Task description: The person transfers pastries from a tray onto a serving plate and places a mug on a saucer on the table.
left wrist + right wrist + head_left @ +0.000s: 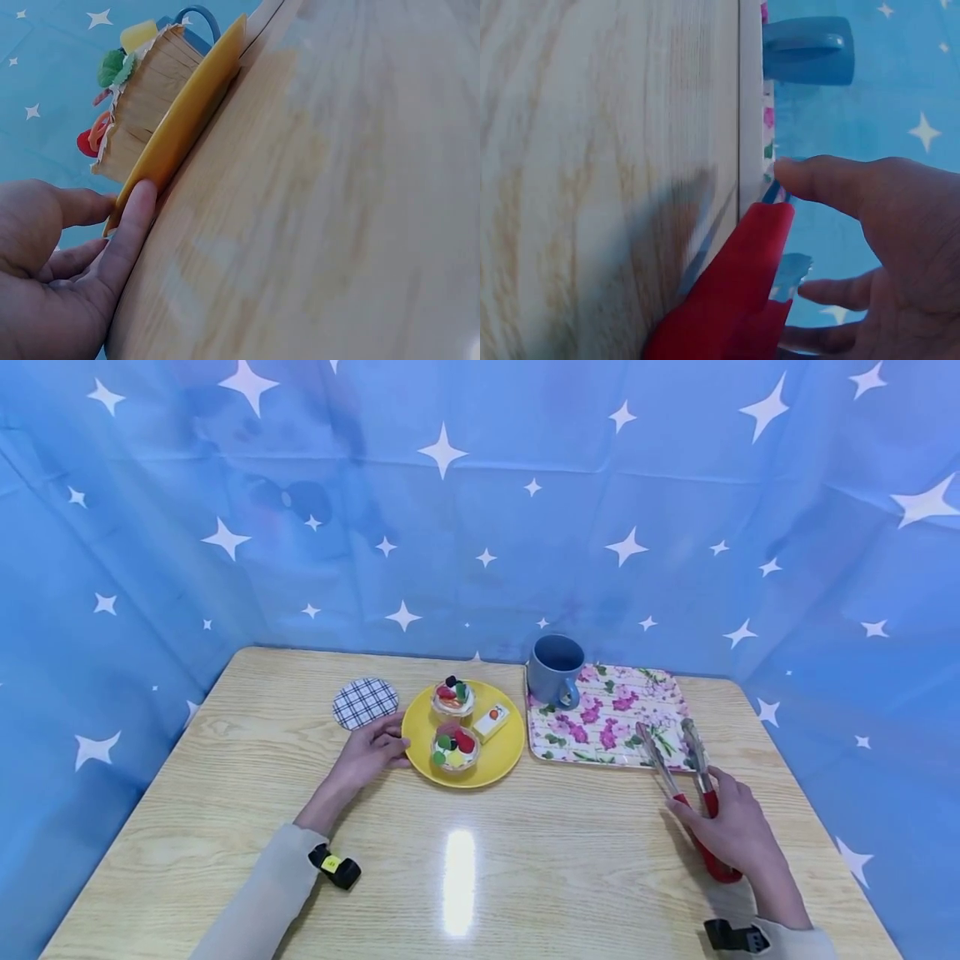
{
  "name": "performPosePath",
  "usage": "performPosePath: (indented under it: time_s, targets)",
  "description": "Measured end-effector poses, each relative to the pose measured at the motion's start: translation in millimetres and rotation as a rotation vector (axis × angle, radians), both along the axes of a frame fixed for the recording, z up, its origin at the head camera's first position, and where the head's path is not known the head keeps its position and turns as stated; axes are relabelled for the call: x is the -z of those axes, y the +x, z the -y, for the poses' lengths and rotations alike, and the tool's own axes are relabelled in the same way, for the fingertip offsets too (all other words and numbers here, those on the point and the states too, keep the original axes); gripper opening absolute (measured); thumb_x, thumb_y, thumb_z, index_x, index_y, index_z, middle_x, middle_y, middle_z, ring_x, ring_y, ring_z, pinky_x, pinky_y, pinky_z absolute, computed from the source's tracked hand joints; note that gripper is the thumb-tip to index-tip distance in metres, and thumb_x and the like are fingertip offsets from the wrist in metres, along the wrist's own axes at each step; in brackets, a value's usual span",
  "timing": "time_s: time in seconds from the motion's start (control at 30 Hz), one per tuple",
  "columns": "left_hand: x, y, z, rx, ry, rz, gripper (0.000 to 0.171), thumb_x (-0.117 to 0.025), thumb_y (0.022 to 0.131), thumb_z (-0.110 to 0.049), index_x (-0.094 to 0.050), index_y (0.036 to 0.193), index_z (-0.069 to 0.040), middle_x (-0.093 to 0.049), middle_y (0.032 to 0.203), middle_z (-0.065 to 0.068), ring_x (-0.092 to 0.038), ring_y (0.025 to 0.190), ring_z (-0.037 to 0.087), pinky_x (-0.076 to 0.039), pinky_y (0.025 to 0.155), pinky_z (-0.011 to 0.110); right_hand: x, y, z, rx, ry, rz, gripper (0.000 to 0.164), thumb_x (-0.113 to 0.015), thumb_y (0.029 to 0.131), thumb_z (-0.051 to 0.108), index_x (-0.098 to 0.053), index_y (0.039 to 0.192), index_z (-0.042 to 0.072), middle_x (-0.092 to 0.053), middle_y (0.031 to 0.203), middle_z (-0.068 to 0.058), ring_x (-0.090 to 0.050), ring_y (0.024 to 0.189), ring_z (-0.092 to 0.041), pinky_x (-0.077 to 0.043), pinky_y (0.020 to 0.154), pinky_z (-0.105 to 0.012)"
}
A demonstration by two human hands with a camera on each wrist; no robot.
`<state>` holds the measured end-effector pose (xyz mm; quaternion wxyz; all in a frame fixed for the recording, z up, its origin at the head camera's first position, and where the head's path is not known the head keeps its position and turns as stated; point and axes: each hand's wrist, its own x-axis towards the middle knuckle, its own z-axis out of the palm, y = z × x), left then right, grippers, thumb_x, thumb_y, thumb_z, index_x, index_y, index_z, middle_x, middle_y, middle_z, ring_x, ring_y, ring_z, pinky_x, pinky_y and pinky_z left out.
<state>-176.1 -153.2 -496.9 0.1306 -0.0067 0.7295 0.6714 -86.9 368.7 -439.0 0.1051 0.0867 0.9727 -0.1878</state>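
My left hand (375, 747) pinches the left rim of a yellow plate (495, 768), with fingers above and below the edge in the left wrist view. On the plate are two toy fruit tarts, one farther back (453, 697) and one nearer (454, 749), beside a small cream-coloured block (491, 722) with a fruit picture. At the right, my right hand (731, 827) is spread over the red handles of metal tongs (708, 852). Its thumb and fingers stand on either side of the handles, apart from them in the right wrist view. The tongs' tips reach over a floral tray (577, 743).
A blue-grey mug (555, 668) stands on the tray's left back corner. Behind my left hand lies a round checked coaster (365, 702). The wooden table (555, 860) ends at a blue starry curtain (487, 510) at the back and sides.
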Motion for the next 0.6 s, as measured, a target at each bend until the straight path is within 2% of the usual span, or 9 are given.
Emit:
performPosePath:
  time_s: [0.17,0.37,0.5,0.6]
  targets:
    - [-3.6,1.1,-0.3,-0.021,-0.027,0.017,0.061,-0.061,0.102,-0.006,-0.038,0.158,-0.009,-0.056,0.133,0.021,-0.070,0.102,0.019,-0.068,0.085,0.032,-1.9,1.3,2.3,-0.037,-0.011,-0.043,0.106,-0.054,0.098,0.065,-0.013,0.157,-0.014,-0.024,0.147,-0.049,-0.034,0.128,-0.064,-0.049,0.092,-0.080]
    - [-9.8,1.9,3.7,-0.024,-0.043,0.020,0.064,-0.062,0.102,-0.008,-0.034,0.160,-0.007,-0.053,0.135,0.021,-0.071,0.101,0.021,-0.068,0.086,0.032,-5.8,2.8,8.1,-0.082,-0.042,-0.135,0.094,-0.054,0.103,0.054,-0.016,0.158,-0.012,-0.022,0.154,-0.045,-0.025,0.136,-0.066,-0.038,0.100,-0.084]
    - [-15.8,2.9,7.4,0.010,-0.076,-0.042,0.064,-0.062,0.102,-0.010,-0.034,0.159,-0.003,-0.055,0.132,0.024,-0.072,0.102,0.026,-0.068,0.086,0.033,-10.2,2.4,12.3,-0.104,-0.081,-0.184,0.088,-0.052,0.105,0.051,-0.017,0.159,-0.008,-0.021,0.158,-0.043,-0.021,0.140,-0.067,-0.033,0.102,-0.086]
    - [-21.5,3.8,11.5,0.030,-0.143,-0.100,0.063,-0.064,0.102,-0.015,-0.036,0.157,-0.003,-0.057,0.131,0.025,-0.070,0.106,0.031,-0.068,0.084,0.033,-12.9,0.0,17.0,-0.128,-0.116,-0.227,0.084,-0.052,0.105,0.048,-0.018,0.161,-0.004,-0.022,0.159,-0.040,-0.022,0.141,-0.066,-0.032,0.102,-0.087]
